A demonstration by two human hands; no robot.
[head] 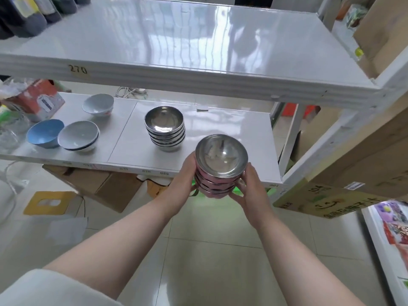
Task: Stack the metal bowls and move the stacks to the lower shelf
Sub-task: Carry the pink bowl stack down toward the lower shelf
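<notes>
I hold a stack of several metal bowls (221, 160) between both hands, in the air just at the front edge of the lower shelf (238, 138). My left hand (182, 184) clasps the stack's left side and my right hand (251, 191) its right side and bottom. A second stack of several metal bowls (165, 127) stands on the lower shelf, up and to the left of the held one. The upper shelf (176, 40) is bare white.
Blue and grey ceramic bowls (78, 134) sit at the lower shelf's left, with a red box (39, 100) and glassware behind. Dark bottles (24, 14) stand at the upper shelf's far left. Cardboard boxes (101, 186) lie under the shelf and at the right (331, 195).
</notes>
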